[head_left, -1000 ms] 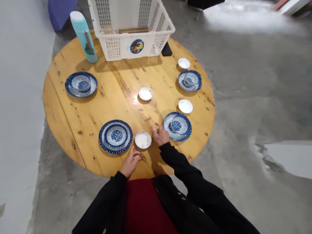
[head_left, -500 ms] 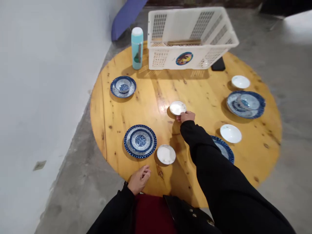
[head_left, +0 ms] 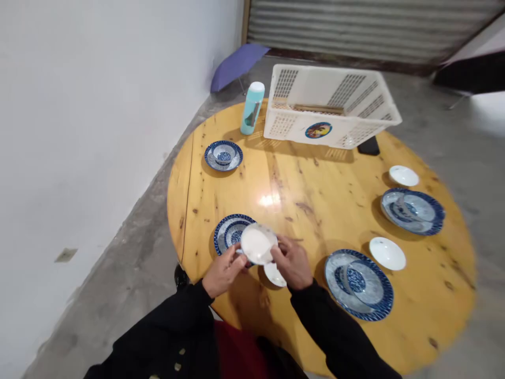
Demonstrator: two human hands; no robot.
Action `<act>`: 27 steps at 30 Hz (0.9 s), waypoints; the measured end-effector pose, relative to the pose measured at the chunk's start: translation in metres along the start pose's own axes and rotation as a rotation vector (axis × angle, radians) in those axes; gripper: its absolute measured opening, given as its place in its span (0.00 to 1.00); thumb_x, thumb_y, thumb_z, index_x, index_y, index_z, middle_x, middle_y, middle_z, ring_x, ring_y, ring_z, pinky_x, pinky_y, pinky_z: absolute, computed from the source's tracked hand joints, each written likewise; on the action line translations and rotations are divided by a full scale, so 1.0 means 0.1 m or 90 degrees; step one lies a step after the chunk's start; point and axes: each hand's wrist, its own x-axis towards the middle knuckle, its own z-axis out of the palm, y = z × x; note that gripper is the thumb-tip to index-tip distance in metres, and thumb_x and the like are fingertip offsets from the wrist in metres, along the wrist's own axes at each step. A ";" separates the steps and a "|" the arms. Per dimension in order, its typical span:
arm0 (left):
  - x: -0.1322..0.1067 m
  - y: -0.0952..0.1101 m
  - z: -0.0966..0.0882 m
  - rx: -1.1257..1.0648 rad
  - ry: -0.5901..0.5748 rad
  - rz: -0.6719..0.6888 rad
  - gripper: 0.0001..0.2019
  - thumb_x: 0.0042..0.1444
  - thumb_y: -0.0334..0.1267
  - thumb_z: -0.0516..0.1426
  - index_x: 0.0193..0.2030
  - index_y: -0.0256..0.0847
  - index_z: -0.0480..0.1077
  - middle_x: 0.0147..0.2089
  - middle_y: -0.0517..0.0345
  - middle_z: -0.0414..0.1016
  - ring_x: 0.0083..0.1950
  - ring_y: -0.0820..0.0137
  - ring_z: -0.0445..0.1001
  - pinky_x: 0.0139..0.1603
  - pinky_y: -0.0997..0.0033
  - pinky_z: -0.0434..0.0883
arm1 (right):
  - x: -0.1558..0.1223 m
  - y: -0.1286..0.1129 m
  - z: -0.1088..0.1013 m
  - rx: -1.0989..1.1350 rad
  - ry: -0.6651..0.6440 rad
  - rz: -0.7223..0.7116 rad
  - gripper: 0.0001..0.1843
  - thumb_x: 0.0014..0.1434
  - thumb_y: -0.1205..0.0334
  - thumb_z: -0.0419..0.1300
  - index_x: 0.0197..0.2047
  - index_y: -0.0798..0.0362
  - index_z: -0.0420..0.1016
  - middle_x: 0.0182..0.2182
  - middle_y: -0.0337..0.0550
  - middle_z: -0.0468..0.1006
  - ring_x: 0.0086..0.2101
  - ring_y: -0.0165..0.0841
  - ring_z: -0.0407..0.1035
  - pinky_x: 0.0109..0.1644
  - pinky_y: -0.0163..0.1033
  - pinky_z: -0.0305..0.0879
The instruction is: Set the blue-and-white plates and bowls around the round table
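Note:
A small white dish (head_left: 258, 243) is held up between both of my hands, above the near side of the table. My left hand (head_left: 224, 269) pinches its left rim, and my right hand (head_left: 294, 261) grips the right rim. Below it and to the left lies a blue-patterned plate (head_left: 226, 230), partly covered by the dish. Another small white dish (head_left: 275, 275) rests on the table under my hands, half hidden. To the right of my right hand sits a larger blue-rimmed plate (head_left: 374, 310) with a blue-patterned bowl (head_left: 365, 281) on it.
On the round wooden table (head_left: 315, 195) stand a white plastic basket (head_left: 292, 126) with chopsticks, a turquoise bottle (head_left: 252, 108) and a black phone (head_left: 369, 146). A plate with bowl (head_left: 223, 156) is far left. Right are white dishes (head_left: 387, 253) and another plate with bowl (head_left: 414, 210). A wall borders the left.
My right hand has brought the white dish from the table's middle back towards me. My left hand has risen from the table edge and taken its other side. The view has tilted up.

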 end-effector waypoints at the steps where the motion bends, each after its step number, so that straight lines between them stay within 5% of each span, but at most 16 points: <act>1: -0.03 -0.02 -0.10 -0.008 -0.032 -0.002 0.28 0.60 0.61 0.55 0.56 0.39 0.68 0.43 0.47 0.78 0.37 0.63 0.79 0.39 0.64 0.76 | -0.13 -0.04 0.15 -0.030 0.027 -0.006 0.16 0.51 0.56 0.54 0.41 0.45 0.78 0.23 0.43 0.78 0.27 0.42 0.76 0.27 0.42 0.73; 7: -0.41 -0.15 -1.17 0.051 -0.108 -0.026 0.22 0.64 0.55 0.51 0.51 0.38 0.68 0.42 0.49 0.77 0.37 0.64 0.78 0.41 0.66 0.75 | -0.66 -0.47 1.43 0.030 0.113 0.062 0.20 0.54 0.53 0.53 0.46 0.50 0.76 0.29 0.45 0.81 0.28 0.40 0.76 0.29 0.41 0.73; 10: -0.49 -0.17 -1.80 0.177 -0.087 0.012 0.20 0.66 0.51 0.49 0.49 0.37 0.70 0.40 0.51 0.77 0.40 0.65 0.75 0.45 0.66 0.72 | -0.74 -0.76 2.06 0.112 0.144 0.105 0.21 0.54 0.54 0.53 0.47 0.56 0.74 0.27 0.44 0.80 0.26 0.37 0.75 0.25 0.36 0.69; 13: -0.44 -0.20 -2.24 0.214 -0.089 0.015 0.22 0.66 0.50 0.47 0.55 0.36 0.68 0.40 0.51 0.77 0.38 0.66 0.74 0.43 0.68 0.71 | -0.68 -0.97 2.48 0.177 0.158 0.149 0.19 0.52 0.54 0.53 0.43 0.56 0.72 0.20 0.38 0.75 0.18 0.32 0.68 0.19 0.33 0.62; 17: -0.29 -0.22 -2.49 0.198 -0.098 0.030 0.23 0.67 0.51 0.47 0.58 0.36 0.68 0.39 0.53 0.76 0.36 0.67 0.74 0.40 0.70 0.72 | -0.53 -1.10 2.71 0.229 0.170 0.184 0.15 0.49 0.55 0.53 0.38 0.53 0.70 0.15 0.32 0.69 0.13 0.29 0.62 0.16 0.32 0.56; 27: 0.05 0.06 -2.64 0.305 -0.005 0.077 0.22 0.63 0.48 0.51 0.58 0.36 0.68 0.35 0.57 0.75 0.34 0.69 0.73 0.38 0.71 0.71 | 0.01 -1.21 2.77 0.306 0.151 0.154 0.14 0.48 0.55 0.53 0.36 0.53 0.70 0.14 0.31 0.67 0.13 0.28 0.60 0.16 0.32 0.55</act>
